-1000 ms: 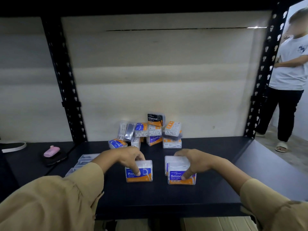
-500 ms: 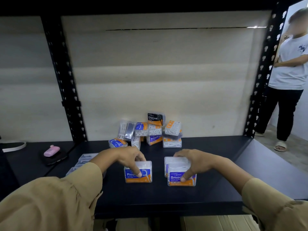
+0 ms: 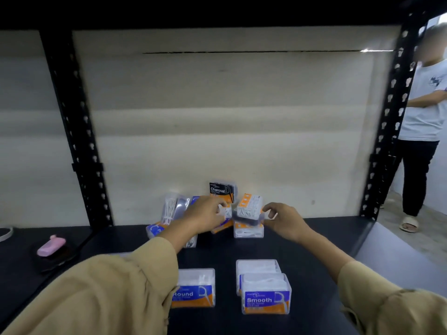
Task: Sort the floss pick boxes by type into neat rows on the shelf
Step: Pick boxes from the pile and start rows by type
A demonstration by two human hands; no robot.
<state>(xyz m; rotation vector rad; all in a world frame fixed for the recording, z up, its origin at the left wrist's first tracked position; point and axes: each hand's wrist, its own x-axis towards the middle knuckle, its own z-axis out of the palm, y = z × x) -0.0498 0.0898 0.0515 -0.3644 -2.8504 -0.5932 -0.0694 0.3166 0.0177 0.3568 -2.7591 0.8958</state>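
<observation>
Pile (image 3: 248,232): floss pick boxes heaped at 12 o'clock on the shelf, against the back board. They are small rectangular cases of clear hard plastic with orange and blue labels, and white picks show through.
Charcoal box (image 3: 221,189): black-labelled, upright on top at the back of the heap.
Left hand (image 3: 205,213): reaches into the pile at its 9 o'clock side, my fingers curled round a clear box (image 3: 223,211).
Right hand (image 3: 283,220): at the pile's 3 o'clock, thumb and forefinger bent toward the end of a dark box (image 3: 245,220) lying under an orange-topped box (image 3: 250,205). Blur keeps me from telling whether I grip it.
Round box (image 3: 194,290): at 6 o'clock near the front edge, upright, its left end hidden by my tan sleeve (image 3: 108,293).
Smooth box (image 3: 266,296): at 5 o'clock, apart from the Round box. A second case (image 3: 257,267) touches it from behind, its label hidden.
Hard to read: the boxes at the pile's left are smeared.
Shelf (image 3: 242,247): smooth matte black board between perforated black steel posts (image 3: 75,131).
Back board (image 3: 217,117): pale, with a thin dark horizontal line near its top.
9 o'clock: a pink rounded object (image 3: 51,245) on something dark and flat.
3 o'clock: a person (image 3: 423,112) in a white T-shirt, dark trousers and sandals, cut off by the frame edge.
</observation>
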